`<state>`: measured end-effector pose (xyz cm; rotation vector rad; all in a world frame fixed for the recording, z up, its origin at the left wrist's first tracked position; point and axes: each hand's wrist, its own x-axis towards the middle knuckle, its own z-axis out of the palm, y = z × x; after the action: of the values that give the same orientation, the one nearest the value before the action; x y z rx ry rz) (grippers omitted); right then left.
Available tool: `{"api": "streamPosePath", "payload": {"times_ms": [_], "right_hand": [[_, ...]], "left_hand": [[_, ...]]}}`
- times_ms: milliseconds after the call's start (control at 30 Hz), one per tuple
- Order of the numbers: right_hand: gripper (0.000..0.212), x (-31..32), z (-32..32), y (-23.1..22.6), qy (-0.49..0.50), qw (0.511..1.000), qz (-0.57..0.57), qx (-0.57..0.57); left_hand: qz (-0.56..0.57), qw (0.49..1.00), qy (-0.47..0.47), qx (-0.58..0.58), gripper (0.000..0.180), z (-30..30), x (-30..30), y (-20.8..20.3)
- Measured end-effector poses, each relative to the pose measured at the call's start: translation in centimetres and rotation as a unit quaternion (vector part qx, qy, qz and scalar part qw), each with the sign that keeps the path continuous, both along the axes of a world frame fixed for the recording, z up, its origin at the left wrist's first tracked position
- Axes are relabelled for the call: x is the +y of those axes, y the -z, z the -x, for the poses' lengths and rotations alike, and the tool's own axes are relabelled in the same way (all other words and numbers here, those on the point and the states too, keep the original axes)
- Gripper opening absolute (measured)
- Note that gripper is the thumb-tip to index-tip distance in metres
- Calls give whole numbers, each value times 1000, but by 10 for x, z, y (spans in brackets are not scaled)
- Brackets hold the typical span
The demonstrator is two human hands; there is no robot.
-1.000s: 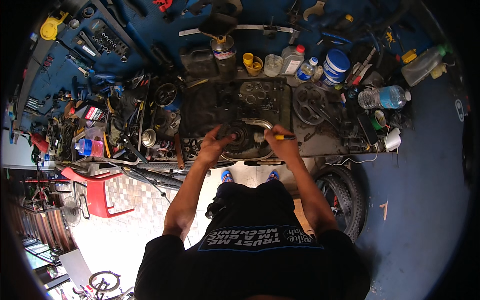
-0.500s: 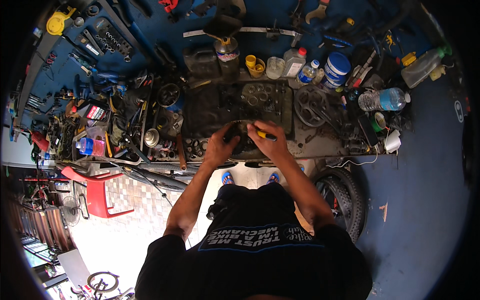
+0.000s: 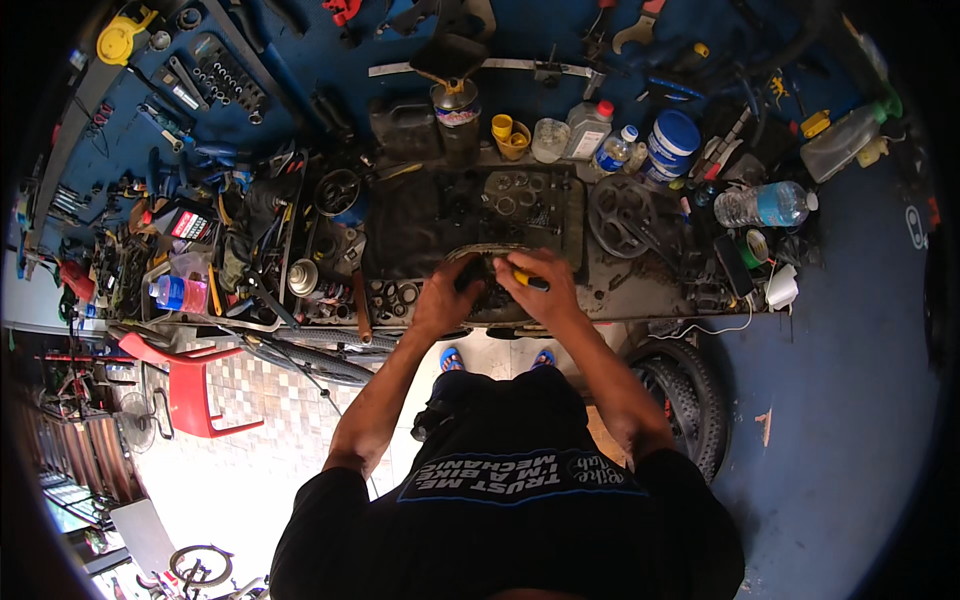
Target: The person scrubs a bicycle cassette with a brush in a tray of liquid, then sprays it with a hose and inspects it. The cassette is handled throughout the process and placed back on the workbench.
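1. The head view looked steeply down from the wearer's head, through the left camera of a side-by-side pair.
2. It faced the bench (image 3: 622, 292), with the tool wall (image 3: 312, 62) curving across the top.
3. It stood upright and unmirrored, its left being the wearer's left.
4. The shirt (image 3: 500, 545) came nearest the lens, filling the lower middle.
5. Beyond it, the left hand (image 3: 443, 300) and right hand (image 3: 541, 292) showed small, near the centre, from above and behind.
6. The fisheye reached wide, taking in floor (image 3: 275, 375) at left and side wall (image 3: 835, 370) at right, bending the bench's straight edges, with dark corners around.
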<state>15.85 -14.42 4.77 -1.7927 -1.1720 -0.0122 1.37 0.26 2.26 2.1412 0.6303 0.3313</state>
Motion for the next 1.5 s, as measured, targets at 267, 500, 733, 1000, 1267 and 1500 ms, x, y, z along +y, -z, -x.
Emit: {"api": "streamPosePath", "payload": {"times_ms": [267,500,733,1000,1267,1500], "right_hand": [[46,-10,-2,-5,94,966,205,126],[41,-35,-15,20,91,934,287,191],[37,-55,-7,43,31,922,232,307],[39,-59,6,33,82,954,285,39],[36,-65,-7,50,70,970,213,91],[22,-43,-12,-10,45,972,105,203]], "left_hand": [[44,999,13,9,57,0,2,0],[370,925,-29,-83,51,13,16,32],[581,800,-59,-137,46,13,11,13],[581,801,-69,-131,48,7,5,0],[390,913,44,-108,53,7,16,12],[200,972,64,-108,57,5,17,13]]}}
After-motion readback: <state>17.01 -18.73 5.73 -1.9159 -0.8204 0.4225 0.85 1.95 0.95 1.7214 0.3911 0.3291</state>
